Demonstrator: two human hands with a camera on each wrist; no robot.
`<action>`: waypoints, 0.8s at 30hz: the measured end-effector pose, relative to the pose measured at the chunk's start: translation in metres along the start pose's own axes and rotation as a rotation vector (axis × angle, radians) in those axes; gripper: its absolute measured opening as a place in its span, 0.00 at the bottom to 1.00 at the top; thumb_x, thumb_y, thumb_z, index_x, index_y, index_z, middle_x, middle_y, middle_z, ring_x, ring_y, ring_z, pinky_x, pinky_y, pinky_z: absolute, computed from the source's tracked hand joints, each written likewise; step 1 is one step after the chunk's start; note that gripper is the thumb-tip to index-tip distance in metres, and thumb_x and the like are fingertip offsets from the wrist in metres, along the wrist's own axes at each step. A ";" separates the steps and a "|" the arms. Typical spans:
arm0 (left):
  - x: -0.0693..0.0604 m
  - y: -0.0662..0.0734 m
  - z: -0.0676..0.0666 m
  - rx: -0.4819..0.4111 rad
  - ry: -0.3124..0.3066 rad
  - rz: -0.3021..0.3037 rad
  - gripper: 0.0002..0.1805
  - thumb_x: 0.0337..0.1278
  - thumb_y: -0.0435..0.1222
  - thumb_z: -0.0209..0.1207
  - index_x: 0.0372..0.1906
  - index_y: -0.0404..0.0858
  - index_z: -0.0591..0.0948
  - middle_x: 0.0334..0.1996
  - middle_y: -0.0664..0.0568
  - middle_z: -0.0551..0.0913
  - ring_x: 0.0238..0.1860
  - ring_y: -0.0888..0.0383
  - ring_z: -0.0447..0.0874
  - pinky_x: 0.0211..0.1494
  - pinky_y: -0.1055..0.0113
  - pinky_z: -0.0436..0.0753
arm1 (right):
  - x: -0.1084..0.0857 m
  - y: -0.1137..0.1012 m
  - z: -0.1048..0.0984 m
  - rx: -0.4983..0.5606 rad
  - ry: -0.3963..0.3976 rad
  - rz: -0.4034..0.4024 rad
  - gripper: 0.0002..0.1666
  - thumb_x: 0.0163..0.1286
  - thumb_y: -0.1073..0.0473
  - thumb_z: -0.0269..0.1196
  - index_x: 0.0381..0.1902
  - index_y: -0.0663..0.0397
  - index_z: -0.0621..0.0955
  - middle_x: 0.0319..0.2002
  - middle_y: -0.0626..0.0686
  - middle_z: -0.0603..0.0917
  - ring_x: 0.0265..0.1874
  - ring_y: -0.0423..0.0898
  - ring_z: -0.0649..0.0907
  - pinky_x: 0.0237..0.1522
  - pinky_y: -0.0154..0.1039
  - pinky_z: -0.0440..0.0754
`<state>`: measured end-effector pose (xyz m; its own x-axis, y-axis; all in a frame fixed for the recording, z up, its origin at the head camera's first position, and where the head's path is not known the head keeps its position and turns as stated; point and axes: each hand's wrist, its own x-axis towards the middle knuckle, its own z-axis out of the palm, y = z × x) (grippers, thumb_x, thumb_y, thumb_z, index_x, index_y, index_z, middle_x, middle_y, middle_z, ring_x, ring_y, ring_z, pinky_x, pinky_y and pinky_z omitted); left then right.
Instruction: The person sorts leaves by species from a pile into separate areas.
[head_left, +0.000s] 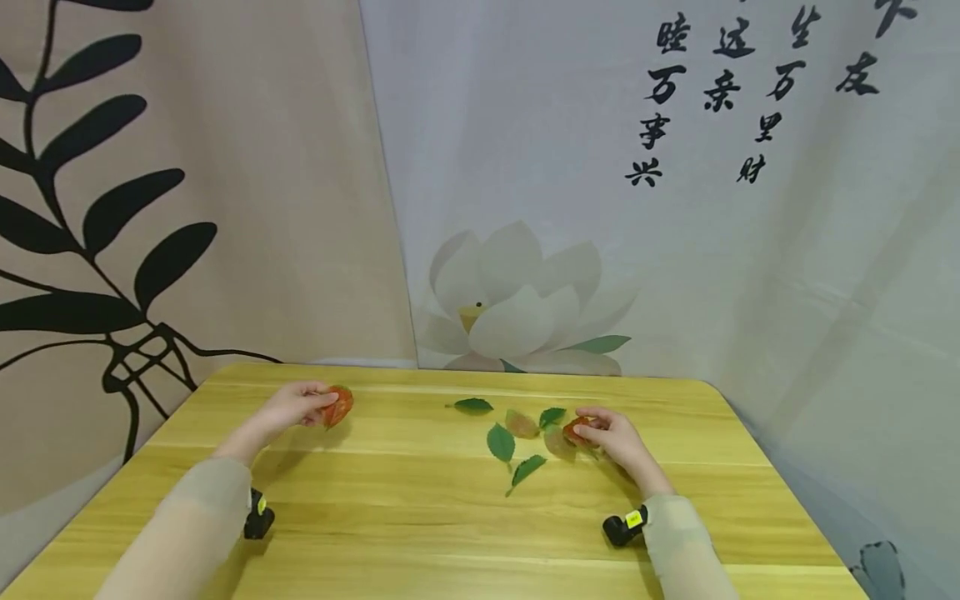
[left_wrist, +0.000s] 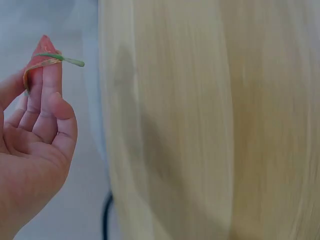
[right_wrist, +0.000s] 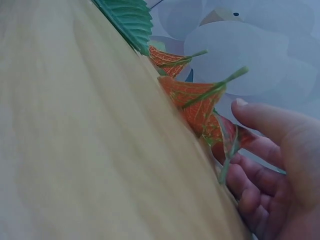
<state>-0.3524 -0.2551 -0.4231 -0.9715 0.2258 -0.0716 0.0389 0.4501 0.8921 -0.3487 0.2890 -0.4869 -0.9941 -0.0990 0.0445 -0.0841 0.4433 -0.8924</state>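
Observation:
My left hand (head_left: 296, 404) is raised at the left part of the table and pinches a red artificial leaf (head_left: 337, 407) between thumb and fingers. In the left wrist view the leaf's green stem (left_wrist: 75, 62) sticks out past the fingertips. On the right, my right hand (head_left: 615, 437) holds another red leaf (head_left: 576, 431) by its edge, low at the side of a small leaf group. The right wrist view shows this leaf (right_wrist: 231, 132) against the fingers, beside two orange-veined leaves (right_wrist: 192, 97), which partly overlap in that view.
Several green leaves (head_left: 500, 442) and two pale orange-brown leaves (head_left: 521, 424) lie on the wooden table (head_left: 420, 517). Behind the table's far edge hangs a printed curtain (head_left: 525, 150). A black wrist camera (head_left: 626, 527) sits at each sleeve.

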 end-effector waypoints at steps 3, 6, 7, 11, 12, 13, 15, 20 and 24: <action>-0.002 -0.017 -0.018 -0.007 0.028 -0.041 0.18 0.70 0.39 0.55 0.48 0.25 0.75 0.31 0.52 0.77 0.26 0.59 0.77 0.32 0.62 0.78 | -0.001 0.000 0.001 0.008 -0.003 -0.003 0.24 0.66 0.57 0.66 0.58 0.60 0.79 0.36 0.54 0.80 0.31 0.47 0.77 0.23 0.36 0.74; -0.006 -0.030 -0.032 0.027 0.031 -0.049 0.16 0.70 0.37 0.54 0.45 0.25 0.76 0.26 0.54 0.75 0.23 0.61 0.74 0.28 0.64 0.75 | -0.001 0.002 0.003 0.001 -0.006 -0.004 0.24 0.66 0.57 0.67 0.58 0.60 0.79 0.36 0.54 0.81 0.31 0.47 0.77 0.24 0.36 0.74; -0.006 -0.034 -0.037 0.047 0.028 -0.049 0.15 0.70 0.37 0.54 0.43 0.25 0.76 0.23 0.54 0.74 0.21 0.61 0.72 0.27 0.64 0.74 | -0.001 0.003 0.004 -0.005 -0.004 -0.004 0.24 0.66 0.57 0.66 0.58 0.60 0.79 0.36 0.53 0.81 0.32 0.47 0.77 0.25 0.36 0.74; -0.009 -0.048 -0.053 0.134 0.045 -0.073 0.14 0.70 0.37 0.53 0.38 0.26 0.77 0.18 0.56 0.72 0.19 0.61 0.69 0.24 0.66 0.71 | -0.002 0.004 0.004 -0.015 -0.002 0.001 0.24 0.66 0.56 0.66 0.58 0.60 0.79 0.36 0.53 0.80 0.31 0.47 0.76 0.26 0.36 0.74; -0.009 -0.051 -0.056 0.152 0.054 -0.082 0.14 0.70 0.37 0.53 0.38 0.26 0.77 0.18 0.56 0.73 0.19 0.61 0.69 0.24 0.67 0.71 | -0.002 0.003 0.004 -0.016 -0.002 0.004 0.24 0.67 0.56 0.66 0.58 0.60 0.79 0.36 0.53 0.81 0.31 0.47 0.76 0.26 0.36 0.74; -0.010 -0.053 -0.058 0.174 0.060 -0.090 0.15 0.69 0.37 0.53 0.38 0.26 0.77 0.18 0.56 0.73 0.20 0.61 0.70 0.24 0.67 0.72 | -0.003 0.003 0.004 -0.018 -0.004 0.004 0.24 0.67 0.56 0.66 0.59 0.60 0.79 0.36 0.53 0.81 0.32 0.46 0.76 0.26 0.36 0.74; -0.011 -0.058 -0.061 0.206 0.079 -0.097 0.15 0.68 0.37 0.54 0.38 0.25 0.77 0.20 0.56 0.74 0.21 0.60 0.72 0.24 0.66 0.74 | -0.003 0.001 0.003 -0.016 -0.003 0.010 0.24 0.67 0.56 0.66 0.59 0.61 0.79 0.37 0.53 0.81 0.32 0.47 0.77 0.26 0.37 0.74; -0.012 -0.063 -0.063 0.228 0.097 -0.089 0.14 0.67 0.35 0.55 0.34 0.25 0.78 0.23 0.53 0.77 0.25 0.57 0.74 0.27 0.64 0.76 | -0.003 -0.003 0.000 -0.008 0.005 0.021 0.24 0.67 0.56 0.66 0.59 0.60 0.79 0.38 0.54 0.81 0.34 0.47 0.78 0.29 0.37 0.75; -0.012 -0.064 -0.064 0.207 0.082 -0.081 0.13 0.69 0.34 0.54 0.35 0.24 0.78 0.29 0.48 0.80 0.28 0.56 0.75 0.30 0.63 0.78 | -0.004 -0.003 -0.001 -0.017 0.008 0.027 0.25 0.67 0.55 0.66 0.59 0.60 0.79 0.37 0.54 0.81 0.34 0.47 0.78 0.29 0.38 0.75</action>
<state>-0.3587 -0.3417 -0.4506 -0.9889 0.1142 -0.0951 -0.0012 0.6337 0.7736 -0.3449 0.2887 -0.4838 -0.9965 -0.0794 0.0242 -0.0582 0.4606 -0.8857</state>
